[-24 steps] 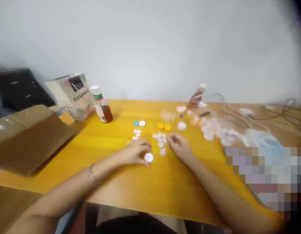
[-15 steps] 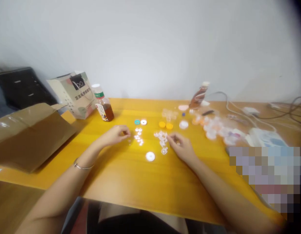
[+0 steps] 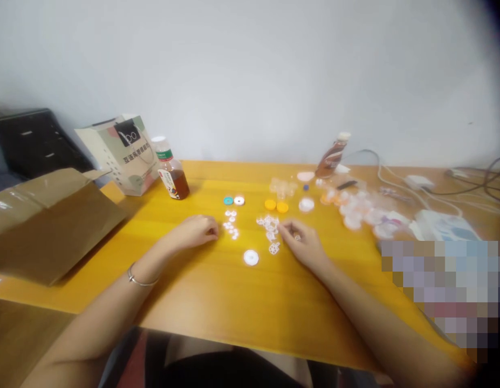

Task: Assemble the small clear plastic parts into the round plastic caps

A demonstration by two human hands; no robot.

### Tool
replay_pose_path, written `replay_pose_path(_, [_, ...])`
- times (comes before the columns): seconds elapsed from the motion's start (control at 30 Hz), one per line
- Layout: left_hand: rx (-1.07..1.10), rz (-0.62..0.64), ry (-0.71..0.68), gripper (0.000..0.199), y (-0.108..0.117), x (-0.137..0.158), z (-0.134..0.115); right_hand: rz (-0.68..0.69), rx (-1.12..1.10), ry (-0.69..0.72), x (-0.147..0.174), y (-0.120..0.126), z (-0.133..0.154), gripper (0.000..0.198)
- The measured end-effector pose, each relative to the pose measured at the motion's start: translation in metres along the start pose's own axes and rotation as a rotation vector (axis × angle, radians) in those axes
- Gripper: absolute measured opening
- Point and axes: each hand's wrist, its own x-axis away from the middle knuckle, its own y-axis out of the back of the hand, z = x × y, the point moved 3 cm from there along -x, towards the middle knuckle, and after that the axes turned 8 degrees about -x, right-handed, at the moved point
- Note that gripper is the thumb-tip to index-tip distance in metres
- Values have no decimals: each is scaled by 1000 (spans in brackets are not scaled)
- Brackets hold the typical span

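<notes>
The left hand (image 3: 197, 231) lies left of and a little beyond the flat white round disc (image 3: 251, 257), its fingers curled inward; whether anything is pinched in them cannot be told. The right hand (image 3: 301, 243), right of the disc, is half closed, thumb and forefinger at the edge of a cluster of white openwork plastic pieces (image 3: 271, 235). A small pale spot shows by its fingers, but whether it is gripped cannot be told.

From the disc, the yellow wooden tabletop (image 3: 241, 302) runs toward the person to its slanting near edge; the forearms cross that edge on either side of the disc.

Far left of the disc, a brown cardboard box (image 3: 51, 231) sits by the table's edge, its inside hidden. Beyond the disc to the left are a printed pale paper bag (image 3: 124, 156), contents out of sight, and a white-capped clear plastic bottle (image 3: 173, 184) partly filled with reddish-brown liquid. Beyond the disc to the right, a brown bottle (image 3: 333, 159) appears slanted.

The disc lies flat, a faint circle at its middle. Small white round pieces (image 3: 232, 231) lie scattered just beyond it to the left; the openwork cluster, lattice-like, lies beyond it to the right.
</notes>
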Motion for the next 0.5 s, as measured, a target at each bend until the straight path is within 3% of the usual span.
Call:
replay_pose_path(0.13, [-106,-32,-15,17,0,1,-7,55,15,36,4,-4,5,22])
replay_pose_path(0.3, [-258,-76,-10,17,-5,0,-15,254,14,198,16,-21,14,10])
replay_pose_path(0.37, [-224,-106,-38,15,-6,-1,-21,314,30,269,22,-30,17,17])
replay_pose_path(0.5, [52,-235,-178,13,-6,-3,-41,408,24,303,28,-43,16,26])
